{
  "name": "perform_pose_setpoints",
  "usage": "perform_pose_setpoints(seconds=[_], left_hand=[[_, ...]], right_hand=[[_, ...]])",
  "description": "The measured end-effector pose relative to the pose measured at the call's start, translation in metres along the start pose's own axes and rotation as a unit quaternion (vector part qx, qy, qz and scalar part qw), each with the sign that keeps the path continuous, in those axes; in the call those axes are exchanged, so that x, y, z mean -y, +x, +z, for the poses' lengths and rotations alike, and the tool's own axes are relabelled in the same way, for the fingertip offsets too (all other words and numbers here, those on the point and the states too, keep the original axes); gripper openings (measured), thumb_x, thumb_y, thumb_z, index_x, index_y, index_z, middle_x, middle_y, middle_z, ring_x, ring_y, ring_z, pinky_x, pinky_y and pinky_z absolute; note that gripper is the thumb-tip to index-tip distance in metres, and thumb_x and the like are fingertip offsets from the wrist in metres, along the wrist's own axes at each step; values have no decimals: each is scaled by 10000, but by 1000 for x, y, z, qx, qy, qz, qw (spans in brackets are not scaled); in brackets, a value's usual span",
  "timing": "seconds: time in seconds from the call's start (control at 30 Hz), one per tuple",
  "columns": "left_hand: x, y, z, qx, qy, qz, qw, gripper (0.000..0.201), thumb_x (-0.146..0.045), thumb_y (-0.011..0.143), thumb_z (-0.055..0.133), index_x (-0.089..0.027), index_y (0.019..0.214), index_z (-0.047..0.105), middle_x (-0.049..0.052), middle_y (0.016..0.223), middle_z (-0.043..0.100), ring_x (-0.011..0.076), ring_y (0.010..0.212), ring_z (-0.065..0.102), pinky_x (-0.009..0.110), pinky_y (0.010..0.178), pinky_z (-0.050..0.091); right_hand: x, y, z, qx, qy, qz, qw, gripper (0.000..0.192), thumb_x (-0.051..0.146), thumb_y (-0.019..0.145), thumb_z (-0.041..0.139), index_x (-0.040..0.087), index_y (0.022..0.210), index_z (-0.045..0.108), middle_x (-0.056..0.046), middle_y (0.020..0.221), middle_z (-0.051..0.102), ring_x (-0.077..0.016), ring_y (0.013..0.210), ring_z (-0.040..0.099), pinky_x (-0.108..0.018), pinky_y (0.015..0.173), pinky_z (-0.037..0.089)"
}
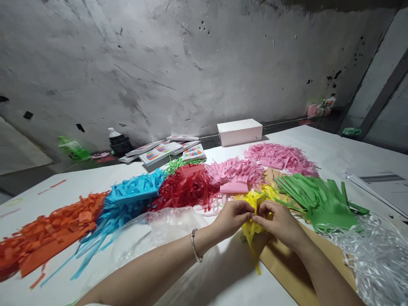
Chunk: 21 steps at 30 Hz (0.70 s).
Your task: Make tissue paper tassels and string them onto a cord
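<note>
Grip narrow on both sides: your left hand (pixel 233 218) and right hand (pixel 281 222) pinch the yellow fringe (pixel 251 232) between them, neither nearer, loose strands trailing to six o'clock. Green fringe (pixel 330 210) lies near your right hand, around three o'clock.

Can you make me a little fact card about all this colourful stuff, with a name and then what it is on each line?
Left hand: pinching yellow paper strips
Right hand: pinching the same yellow paper strips
Left wrist: silver bracelet
Fringed bunches, left of the hands: orange bunch, blue bunch, red bunch
Right of the hands: green bunch, shiny white strips
Below right forearm: brown sheet
Back of table: white box
Behind everything: grey wall
</note>
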<state>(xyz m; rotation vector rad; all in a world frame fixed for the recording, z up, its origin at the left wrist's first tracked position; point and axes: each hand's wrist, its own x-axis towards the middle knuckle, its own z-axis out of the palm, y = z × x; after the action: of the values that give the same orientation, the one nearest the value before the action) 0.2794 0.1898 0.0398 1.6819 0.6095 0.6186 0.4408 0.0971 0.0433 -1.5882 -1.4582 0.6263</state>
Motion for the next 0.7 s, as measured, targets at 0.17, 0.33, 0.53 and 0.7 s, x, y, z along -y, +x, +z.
perform_pose_setpoints(seconds=[0.17, 0.33, 0.53, 0.7], left_hand=[[0, 1, 0, -3, 8, -2, 1000, 116, -246, 727, 761, -137, 766, 748, 35, 711, 682, 145, 659, 546, 241, 609, 398], [-1, 1, 0, -1, 5, -5, 1000, 223, -345, 724, 780, -130, 764, 739, 34, 687, 656, 134, 625, 516, 241, 588, 376], [-2, 0, 0, 0, 1, -3, 1000, 264, -386, 721, 794, -132, 766, 739, 38, 700, 654, 136, 640, 518, 238, 590, 379], [-2, -1, 0, 2, 3, -5, 1000, 220, -340, 731, 784, -129, 780, 742, 42, 717, 670, 143, 653, 538, 240, 595, 396]], right_hand=[[-2, 1, -2, 6, 14, -6, 1000, 205, 395, 800, 633, 211, 718, 594, -2, 762, 631, -180, 747, 583, -295, 695, 428], [-5, 1, -6, 21, 40, -2, 999, 216, 408, 813, 632, 204, 742, 649, -13, 778, 668, -182, 760, 609, -284, 696, 459], [-7, 2, -7, 25, 55, 6, 998, 221, 411, 798, 631, 202, 749, 683, -20, 789, 679, -193, 780, 625, -296, 723, 460], [-8, 2, -8, 34, 64, 11, 997, 244, 428, 805, 626, 199, 745, 685, -25, 792, 683, -201, 789, 622, -303, 729, 458]])
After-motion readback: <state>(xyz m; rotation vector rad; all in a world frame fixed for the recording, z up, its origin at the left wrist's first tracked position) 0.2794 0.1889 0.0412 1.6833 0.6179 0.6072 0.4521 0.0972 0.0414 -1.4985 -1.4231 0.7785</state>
